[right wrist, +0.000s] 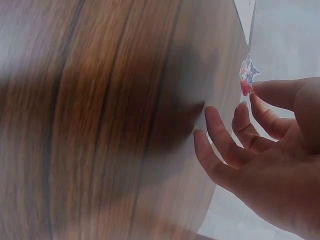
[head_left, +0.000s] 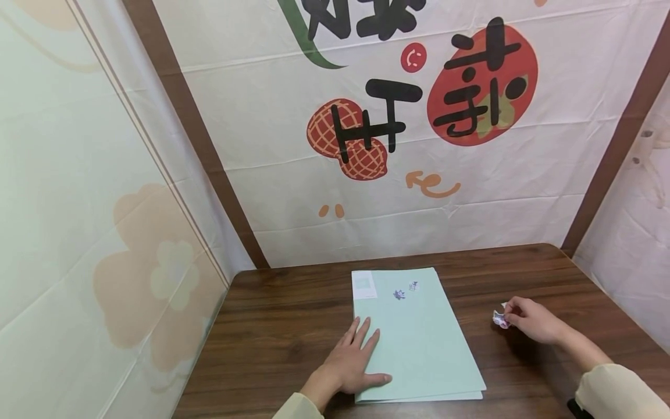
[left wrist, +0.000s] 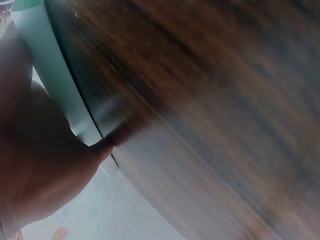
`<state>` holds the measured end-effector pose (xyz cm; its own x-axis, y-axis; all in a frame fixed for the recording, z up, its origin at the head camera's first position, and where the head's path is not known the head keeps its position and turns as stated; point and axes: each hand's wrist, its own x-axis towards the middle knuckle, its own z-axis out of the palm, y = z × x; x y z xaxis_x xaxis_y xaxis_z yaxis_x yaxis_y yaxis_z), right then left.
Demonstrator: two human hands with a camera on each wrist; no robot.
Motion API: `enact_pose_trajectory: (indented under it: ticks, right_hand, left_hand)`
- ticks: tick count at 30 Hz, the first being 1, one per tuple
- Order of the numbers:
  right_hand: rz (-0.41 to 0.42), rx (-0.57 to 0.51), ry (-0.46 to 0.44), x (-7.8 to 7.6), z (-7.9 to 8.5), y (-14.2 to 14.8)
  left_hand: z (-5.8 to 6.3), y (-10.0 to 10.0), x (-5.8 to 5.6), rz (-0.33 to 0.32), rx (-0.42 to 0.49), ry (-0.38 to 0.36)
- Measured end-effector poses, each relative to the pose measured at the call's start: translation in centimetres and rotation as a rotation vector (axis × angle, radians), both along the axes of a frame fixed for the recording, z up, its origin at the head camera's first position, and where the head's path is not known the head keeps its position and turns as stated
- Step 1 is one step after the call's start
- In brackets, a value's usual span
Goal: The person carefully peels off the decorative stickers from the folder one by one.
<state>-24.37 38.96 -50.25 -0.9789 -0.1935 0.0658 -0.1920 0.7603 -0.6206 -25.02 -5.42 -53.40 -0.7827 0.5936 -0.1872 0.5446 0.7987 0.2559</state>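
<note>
- Pinched between thumb and finger, a little sticker (right wrist: 247,76) is in the right hand (head_left: 536,320); the left hand (head_left: 348,364) is spread out on a folder (head_left: 424,343).
- Behind everything is a big white cloth wall (head_left: 262,105) with brown stripes, thick black writing and red shapes.
- Next comes the brown table (head_left: 293,314), with dark wood lines.
- On the table, the folder lies flat, near the middle. It is pale green and longer than it is wide. More than one layer shows at its near edge.
- Over the folder's left edge, the left hand hides a bit of it. Its fingers are apart and its thumb points out sideways.
- At the folder's far left corner is a white label (head_left: 367,293).
- Beside that label are two small pictures (head_left: 399,295), one purple, one paler, near each other.
- Smallest is the held sticker, over the table, right of the folder and well apart from it. It has red and blue bits and a pale edge. The fingertips hide part of it; the other fingers bend loosely.
</note>
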Motion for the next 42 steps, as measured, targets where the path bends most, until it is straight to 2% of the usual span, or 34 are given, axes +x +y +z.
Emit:
enact_pose_trajectory:
  ticks: [10, 16, 23, 31, 42]
  right_hand:
    - [-0.067, 0.094, 0.055, 0.4, 0.0, 1.8]
    - [-0.09, 0.119, 0.074, 0.0, -0.6, 2.0]
    - [-0.101, 0.186, 0.145, -0.5, -1.0, 1.9]
    - [-0.104, 0.191, 0.148, -0.9, -1.7, 2.1]
    - [-0.115, 0.188, 0.141, -0.8, -2.0, 2.0]
  left_hand:
    - [-0.4, 0.0, -0.1, 0.005, 0.023, -0.002]
    - [-0.4, 0.0, -0.2, 0.003, 0.013, 0.013]
    - [0.0, 0.1, 0.0, 0.001, 0.007, 0.009]
    - [-0.5, 0.1, -0.2, 0.01, -0.002, 0.013]
    - [-0.3, 0.2, -0.1, 0.013, -0.003, 0.008]
